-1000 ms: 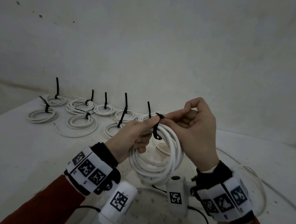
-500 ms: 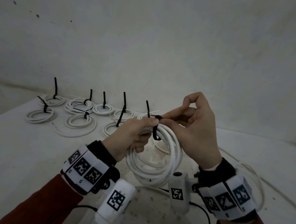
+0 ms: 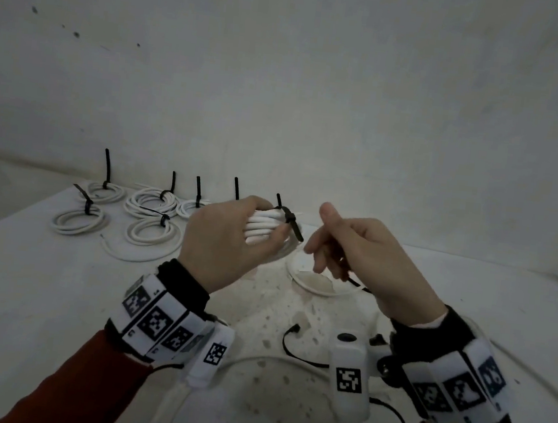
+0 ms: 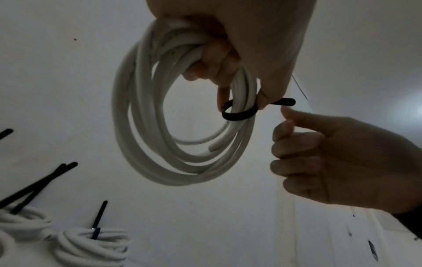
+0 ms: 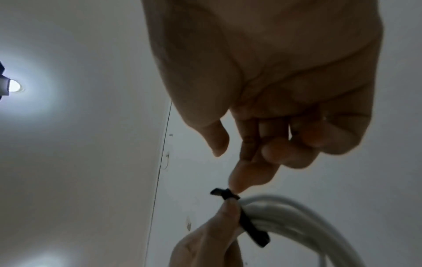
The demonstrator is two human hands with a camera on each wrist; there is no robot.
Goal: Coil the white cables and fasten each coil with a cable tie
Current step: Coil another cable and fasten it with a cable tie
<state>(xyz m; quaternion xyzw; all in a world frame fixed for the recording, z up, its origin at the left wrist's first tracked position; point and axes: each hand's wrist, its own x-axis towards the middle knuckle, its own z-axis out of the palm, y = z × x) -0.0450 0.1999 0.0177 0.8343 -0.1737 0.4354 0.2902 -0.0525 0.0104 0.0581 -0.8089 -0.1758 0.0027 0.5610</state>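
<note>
Above the worktop (image 3: 21, 287), the left hand (image 3: 223, 240) is gripping the white cable coil (image 4: 182, 126), with a black cable tie (image 4: 239, 114) looping around it. Just beside the coil, the right hand (image 3: 369, 255) is hanging loosely curled, maybe touching the tie's tail. Behind the coil, tied coils (image 3: 155, 198) are lying.

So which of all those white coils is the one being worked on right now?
Start at the white table, where tied coils lie along the far edge. Nearer, the left hand grips the current coil: the only one lifted off the table.
</note>
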